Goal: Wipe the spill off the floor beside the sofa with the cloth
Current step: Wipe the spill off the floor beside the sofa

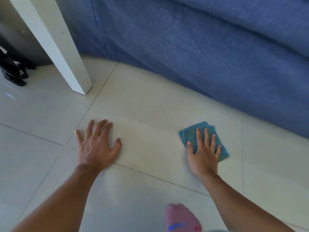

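Observation:
A folded teal cloth [189, 133] lies flat on the pale tiled floor [150, 106], a short way in front of the blue sofa [217, 56]. My right hand [204, 153] presses down on the cloth with its fingers spread, covering most of it. My left hand [96, 144] rests flat on the bare tiles to the left, fingers apart, holding nothing. I cannot make out any spill on the tiles; only a faint sheen shows between my hands.
A white furniture leg [66, 64] stands on the floor at the upper left, close to the sofa's corner. Dark straps or a bag [13, 69] lie at the far left. My foot in a pink sock [182, 218] shows at the bottom edge.

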